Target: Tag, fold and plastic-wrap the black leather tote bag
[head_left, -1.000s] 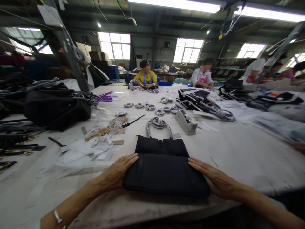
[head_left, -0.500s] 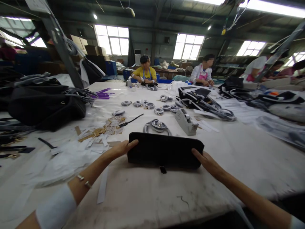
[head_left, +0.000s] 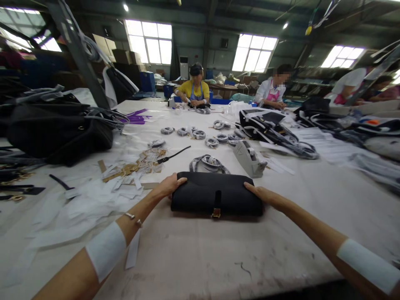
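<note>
Bag (head_left: 196, 195), black and seemingly folded, is gripped at its two ends by the left hand (head_left: 170, 186) and the right hand (head_left: 261, 195), on or just above the table (head_left: 190, 254); thumbs are laid on top, the other fingers mostly hidden. Folding seems done; whether the tab (head_left: 218, 197) with its buckle (head_left: 216, 213) is fastened cannot be told, nor what is left. The wrapped handle (head_left: 194, 164) behind is partly covered; any join, like the underside, is hidden.
</note>
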### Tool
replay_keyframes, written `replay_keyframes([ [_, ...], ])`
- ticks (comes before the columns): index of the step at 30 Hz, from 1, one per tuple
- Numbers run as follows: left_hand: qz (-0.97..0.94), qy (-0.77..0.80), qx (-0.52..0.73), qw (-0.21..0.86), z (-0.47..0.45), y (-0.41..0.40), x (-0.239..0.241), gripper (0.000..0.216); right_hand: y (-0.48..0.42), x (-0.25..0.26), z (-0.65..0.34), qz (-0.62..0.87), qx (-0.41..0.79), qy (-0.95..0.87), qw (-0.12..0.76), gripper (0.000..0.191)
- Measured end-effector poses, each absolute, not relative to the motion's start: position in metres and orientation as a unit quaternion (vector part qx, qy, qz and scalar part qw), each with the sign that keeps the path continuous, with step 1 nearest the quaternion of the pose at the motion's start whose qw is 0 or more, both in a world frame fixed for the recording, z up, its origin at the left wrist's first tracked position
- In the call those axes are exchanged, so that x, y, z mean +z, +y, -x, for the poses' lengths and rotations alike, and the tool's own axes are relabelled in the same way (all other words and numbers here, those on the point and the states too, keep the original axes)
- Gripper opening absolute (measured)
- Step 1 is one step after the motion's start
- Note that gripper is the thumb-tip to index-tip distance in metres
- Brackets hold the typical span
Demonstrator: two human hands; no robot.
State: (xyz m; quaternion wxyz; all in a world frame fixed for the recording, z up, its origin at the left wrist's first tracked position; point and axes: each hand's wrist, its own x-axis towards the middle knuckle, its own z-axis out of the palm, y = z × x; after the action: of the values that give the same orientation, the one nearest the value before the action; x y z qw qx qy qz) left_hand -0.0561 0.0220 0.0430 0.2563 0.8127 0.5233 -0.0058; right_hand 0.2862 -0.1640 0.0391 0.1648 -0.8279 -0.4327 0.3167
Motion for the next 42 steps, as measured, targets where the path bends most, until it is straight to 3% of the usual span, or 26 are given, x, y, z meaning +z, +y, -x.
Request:
replay_keyframes([
  [4,-0.827,0.539,0.015,0.161,0.068,-0.009,0.052,0.049,-0.172,0.047,-0.277,0.797,0.421,-0.421,0.106,0.079],
  [7,-0.894,0.443,0.055,0.035,0.060,-0.032,0.057,0.044,-0.168,0.046,-0.278,0.801,0.402,-0.438,0.073,0.074],
  [10,-0.936,0.346,0.055,0.041,0.045,-0.047,0.051,0.040,-0.159,0.044,-0.285,0.808,0.357,-0.465,0.063,0.064],
  [13,-0.931,0.353,0.064,0.073,0.039,-0.052,0.039,0.054,-0.156,0.054,-0.282,0.835,0.273,-0.476,0.051,0.058],
  [15,-0.926,0.364,0.069,0.080,0.039,-0.052,0.035,0.057,-0.161,0.068,-0.263,0.842,0.140,-0.516,0.074,0.050],
  [17,-0.925,0.365,0.070,0.077,0.041,-0.052,0.033,0.057,-0.172,0.084,-0.230,0.783,-0.055,-0.606,0.127,0.049],
  [19,-0.927,0.362,0.073,0.067,0.042,-0.052,0.033,0.056,-0.181,0.095,-0.191,0.665,-0.114,-0.722,0.154,0.050],
  [22,-0.930,0.355,0.082,0.045,0.042,-0.052,0.031,0.054,-0.178,0.093,-0.151,0.532,-0.068,-0.834,0.131,0.055],
  [30,-0.947,0.303,0.108,0.028,0.048,-0.053,0.028,0.048,-0.116,0.045,-0.165,0.608,0.097,-0.786,0.045,0.059],
  [37,-0.987,0.138,0.086,-0.008,0.054,-0.068,0.037,0.077,-0.118,0.037,-0.166,0.602,0.081,-0.792,0.065,0.051],
  [39,-0.992,0.101,0.072,-0.025,0.050,-0.076,0.036,0.082,-0.118,0.031,-0.166,0.594,0.105,-0.790,0.113,0.050],
  [42,-0.990,0.110,0.084,-0.040,0.043,-0.085,0.030,0.083,-0.113,0.028,-0.164,0.603,0.159,-0.709,0.329,0.038],
])
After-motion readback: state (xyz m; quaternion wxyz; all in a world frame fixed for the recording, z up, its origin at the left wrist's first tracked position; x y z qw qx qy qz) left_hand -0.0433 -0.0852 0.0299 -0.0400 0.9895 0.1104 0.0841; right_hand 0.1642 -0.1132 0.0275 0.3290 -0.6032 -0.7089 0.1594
